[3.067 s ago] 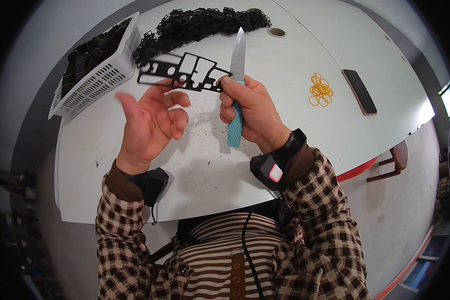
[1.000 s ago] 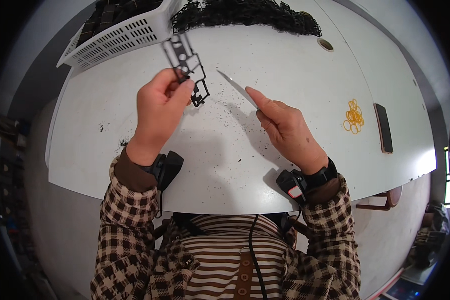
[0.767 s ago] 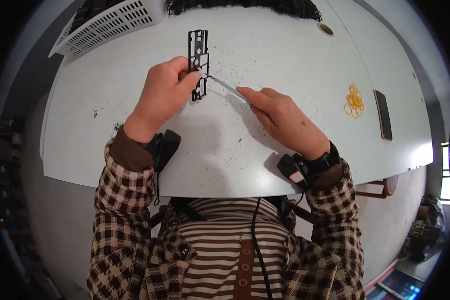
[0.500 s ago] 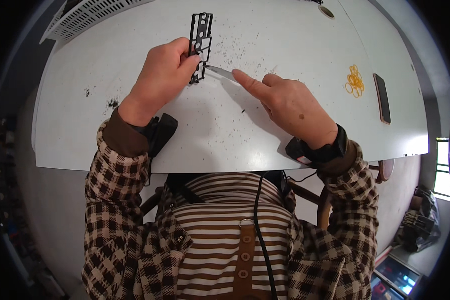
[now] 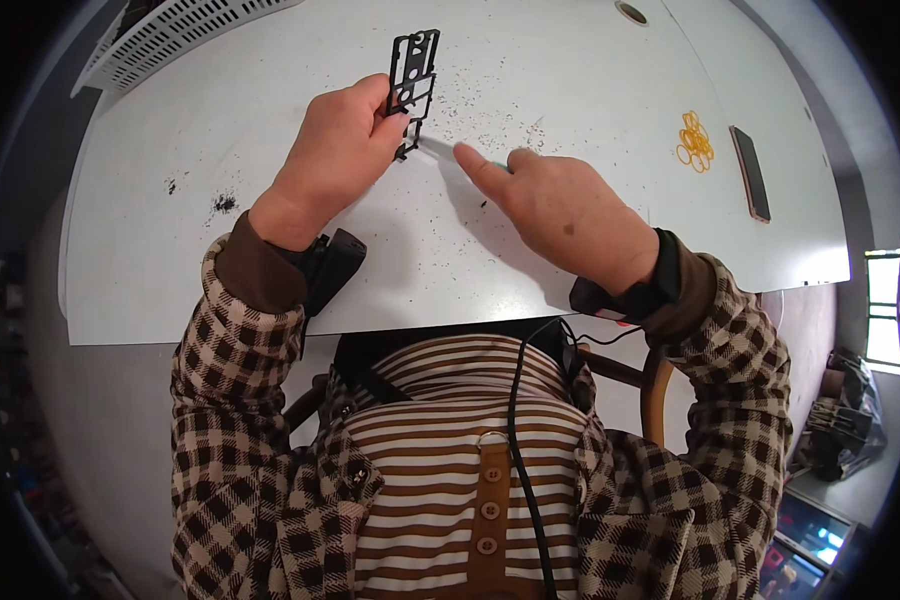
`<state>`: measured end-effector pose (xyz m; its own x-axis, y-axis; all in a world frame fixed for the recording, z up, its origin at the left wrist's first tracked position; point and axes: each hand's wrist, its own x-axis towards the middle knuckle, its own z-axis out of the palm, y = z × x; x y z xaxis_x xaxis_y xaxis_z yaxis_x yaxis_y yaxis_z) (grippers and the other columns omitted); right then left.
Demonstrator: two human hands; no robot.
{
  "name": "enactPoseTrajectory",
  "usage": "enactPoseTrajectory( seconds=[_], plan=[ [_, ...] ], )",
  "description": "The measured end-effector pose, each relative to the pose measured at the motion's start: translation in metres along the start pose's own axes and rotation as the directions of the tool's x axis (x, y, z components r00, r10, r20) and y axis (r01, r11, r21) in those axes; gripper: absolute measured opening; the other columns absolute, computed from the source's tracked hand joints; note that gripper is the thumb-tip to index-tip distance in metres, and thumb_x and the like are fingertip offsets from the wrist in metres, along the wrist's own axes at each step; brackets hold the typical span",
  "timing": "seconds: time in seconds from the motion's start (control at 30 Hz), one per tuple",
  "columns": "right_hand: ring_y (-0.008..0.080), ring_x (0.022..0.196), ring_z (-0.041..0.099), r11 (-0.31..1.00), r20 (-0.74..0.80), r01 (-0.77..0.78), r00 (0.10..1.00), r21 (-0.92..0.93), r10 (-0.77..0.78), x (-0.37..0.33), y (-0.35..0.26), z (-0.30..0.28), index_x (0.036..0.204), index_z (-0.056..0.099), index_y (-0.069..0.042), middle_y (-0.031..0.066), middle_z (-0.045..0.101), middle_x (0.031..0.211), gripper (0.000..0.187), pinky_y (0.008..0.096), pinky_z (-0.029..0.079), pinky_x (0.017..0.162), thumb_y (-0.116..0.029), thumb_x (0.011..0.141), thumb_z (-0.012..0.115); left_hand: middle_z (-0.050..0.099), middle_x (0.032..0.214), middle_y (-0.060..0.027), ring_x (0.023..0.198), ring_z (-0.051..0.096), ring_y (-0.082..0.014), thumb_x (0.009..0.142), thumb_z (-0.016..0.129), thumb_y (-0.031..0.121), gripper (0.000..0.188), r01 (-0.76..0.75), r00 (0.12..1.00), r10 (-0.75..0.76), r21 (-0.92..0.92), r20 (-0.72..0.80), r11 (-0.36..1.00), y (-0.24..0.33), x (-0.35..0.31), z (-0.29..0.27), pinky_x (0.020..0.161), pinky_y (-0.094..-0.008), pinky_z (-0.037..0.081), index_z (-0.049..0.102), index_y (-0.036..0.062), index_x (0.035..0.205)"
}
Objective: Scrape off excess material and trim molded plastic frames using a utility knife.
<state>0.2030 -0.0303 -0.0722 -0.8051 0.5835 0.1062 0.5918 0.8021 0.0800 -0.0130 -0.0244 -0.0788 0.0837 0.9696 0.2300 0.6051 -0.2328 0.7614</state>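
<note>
My left hand (image 5: 332, 152) is closed on a long, thin black plastic frame (image 5: 416, 62) with several openings, pinching its near half between thumb and fingers. The frame points away from me, above the white table. In my right hand (image 5: 575, 212) is a knife, its narrow pale blade (image 5: 437, 147) reaching left toward the frame's near right edge. My right index finger lies stretched along the blade. The knife's handle is mostly hidden by the hand, and whether the blade tip touches the frame is hard to tell.
Small dark scraps (image 5: 224, 202) and pale crumbs are scattered over the white table (image 5: 450, 270). Yellow rubber bands (image 5: 696, 143) lie at the right beside a phone (image 5: 750, 173). A white slotted basket (image 5: 170, 45) stands far left; a round hole (image 5: 631, 13) is at the far edge.
The whole view has shifted and turned slightly. The frame leans a little more to the right, and the knife blade lies closer along its near edge. Both hands keep their holds.
</note>
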Motion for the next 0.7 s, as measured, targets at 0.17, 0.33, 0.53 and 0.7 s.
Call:
enactPoseTrajectory(
  seconds=[0.17,0.33,0.53,0.7],
  plan=[
    [0.0235,0.055,0.055,0.992,0.001,-0.028,1.0,-0.12,0.029,0.0,-0.013,-0.005,0.13,0.039,-0.007,0.0106,0.052,0.071,0.055,0.0327,0.046,0.046,-0.004,0.077,0.051,0.054,0.061,-0.0093,0.053,0.048,-0.0155,0.081,0.053,0.008,0.012,0.025,1.0,-0.025,-0.027,0.004,0.999,0.003,0.0,-0.005,0.052,-0.03,0.041,0.051,-0.0034,0.078],
    [0.0236,0.055,0.055,0.999,0.066,-0.025,0.997,-0.047,0.029,-0.01,-0.007,0.0,0.13,0.038,-0.005,0.011,0.052,0.071,0.055,0.0327,0.046,0.046,-0.003,0.076,0.05,0.054,0.061,-0.008,0.053,0.048,-0.0142,0.081,0.054,0.008,0.012,0.022,1.0,-0.022,-0.07,0.006,0.997,0.004,0.002,0.006,0.052,-0.0289,0.041,0.051,-0.0032,0.079],
    [0.0246,0.056,0.055,0.999,0.011,-0.043,0.999,-0.029,0.043,-0.012,0.002,-0.004,0.131,0.038,-0.005,0.0118,0.053,0.072,0.056,0.0336,0.047,0.05,-0.002,0.076,0.05,0.054,0.061,-0.0062,0.052,0.048,-0.0118,0.081,0.053,0.007,0.011,0.062,0.998,-0.061,-0.06,0.022,0.996,0.009,0.004,0.006,0.05,-0.0276,0.041,0.052,-0.003,0.08],
    [0.0273,0.06,0.056,0.989,0.094,-0.073,0.994,0.131,0.06,-0.015,-0.002,-0.002,0.131,0.036,-0.005,0.013,0.054,0.072,0.057,0.0352,0.047,0.055,0.0,0.076,0.05,0.055,0.063,-0.0046,0.053,0.051,-0.0104,0.081,0.053,0.007,0.01,0.07,0.997,-0.067,-0.141,0.03,0.988,0.011,-0.002,0.002,0.051,-0.0255,0.043,0.052,-0.0025,0.08]
  ],
)
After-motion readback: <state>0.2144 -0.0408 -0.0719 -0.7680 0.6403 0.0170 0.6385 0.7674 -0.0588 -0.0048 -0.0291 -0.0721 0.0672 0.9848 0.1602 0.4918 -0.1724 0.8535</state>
